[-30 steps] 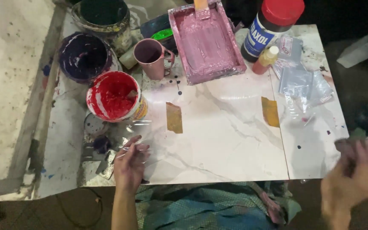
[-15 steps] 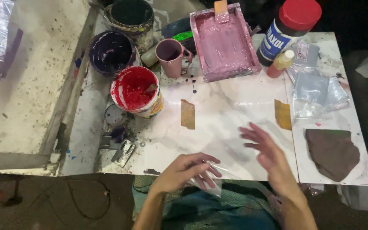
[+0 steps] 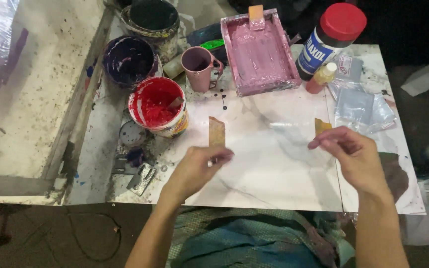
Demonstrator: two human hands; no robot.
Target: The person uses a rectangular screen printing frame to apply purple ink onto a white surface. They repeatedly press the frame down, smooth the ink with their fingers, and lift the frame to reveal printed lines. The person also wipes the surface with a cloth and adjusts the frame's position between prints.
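A white marbled tile (image 3: 274, 183) lies in front of me with two brown tape strips on it, one on the left (image 3: 216, 131) and one on the right (image 3: 321, 125). My left hand (image 3: 194, 171) pinches its fingertips just below the left strip. My right hand (image 3: 353, 156) pinches beside the right strip. A thin clear plastic sheet (image 3: 279, 129), visible only as a faint sheen, seems stretched between the two hands over the tile.
Behind the tile stand a red paint can (image 3: 156, 105), a purple-stained bucket (image 3: 127, 60), a dark can (image 3: 155, 20), a mauve mug (image 3: 198, 67), a pink tray (image 3: 259, 49) and a red-capped bottle (image 3: 331, 39). Clear bags (image 3: 361, 104) and a dark brown cloth (image 3: 397, 173) lie at right.
Both hands moved up from the tile's near edge and apart, each ending at a tape strip. The right hand left the brown cloth on the right tile.
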